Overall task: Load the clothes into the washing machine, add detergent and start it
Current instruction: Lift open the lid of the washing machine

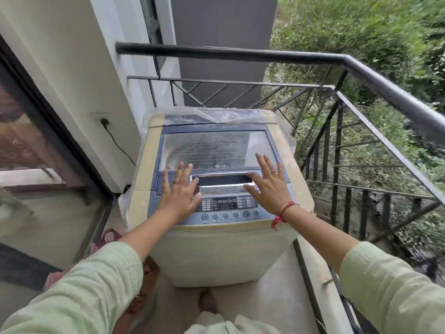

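— Where did the washing machine (216, 249) stand?

— Dead centre of the view, on a narrow balcony, with its lid (216, 148) down flat. A black railing (240, 54) ran from twelve o'clock round to four o'clock of it.

— And the hands?

— Both were out over the front of the lid. The left hand (179, 191) lay at nine o'clock of the handle recess (222, 180), the right hand (269, 186) at three o'clock. Each had its fingers straight and spread apart, gripping nothing. Whether the palms pressed on the lid or hovered just above it, I could not tell.

— The controls?

— The control panel (226, 204) sat at six o'clock of the recess, between the two wrists.

— Anything else about?

— A clear plastic sheet (216, 114) was bunched over the machine's back edge at twelve o'clock. A black plug (105, 121) sat in the wall at ten o'clock, its cord trailing down. Pink and brown fabric (108, 237) lay on the floor at seven o'clock, beside the machine's foot. What it was I could not make out.
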A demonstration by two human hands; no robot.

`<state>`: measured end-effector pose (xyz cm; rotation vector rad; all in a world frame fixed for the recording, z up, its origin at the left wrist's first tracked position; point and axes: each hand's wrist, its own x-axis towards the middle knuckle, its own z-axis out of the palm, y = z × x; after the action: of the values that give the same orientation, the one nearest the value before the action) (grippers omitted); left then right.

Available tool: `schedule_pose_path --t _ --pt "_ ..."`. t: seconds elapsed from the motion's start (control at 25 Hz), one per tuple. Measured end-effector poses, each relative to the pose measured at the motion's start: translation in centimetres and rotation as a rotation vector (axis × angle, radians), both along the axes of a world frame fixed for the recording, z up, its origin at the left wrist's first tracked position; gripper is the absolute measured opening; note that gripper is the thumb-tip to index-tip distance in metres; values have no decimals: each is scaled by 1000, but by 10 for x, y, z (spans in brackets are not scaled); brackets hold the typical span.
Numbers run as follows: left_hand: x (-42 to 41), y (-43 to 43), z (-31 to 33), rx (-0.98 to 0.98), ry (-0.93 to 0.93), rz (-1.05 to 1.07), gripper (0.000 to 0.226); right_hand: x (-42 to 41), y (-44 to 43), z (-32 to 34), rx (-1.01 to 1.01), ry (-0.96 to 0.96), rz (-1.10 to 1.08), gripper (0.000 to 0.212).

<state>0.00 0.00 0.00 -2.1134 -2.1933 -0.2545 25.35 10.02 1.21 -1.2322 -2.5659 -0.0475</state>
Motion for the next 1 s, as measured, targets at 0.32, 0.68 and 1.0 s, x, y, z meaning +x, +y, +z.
schedule_pose_path --t 0.32,0.68,1.0 --pt "-5 17 -8 -145 4 37 42 -23 20 -6 -243 -257 -19 50" --pt "-23 30 2 35 -28 -71 65 -31 38 26 -298 -221 19 54" --pt "-66 92 87 809 410 -213 73 -74 84 106 267 203 -178 59"
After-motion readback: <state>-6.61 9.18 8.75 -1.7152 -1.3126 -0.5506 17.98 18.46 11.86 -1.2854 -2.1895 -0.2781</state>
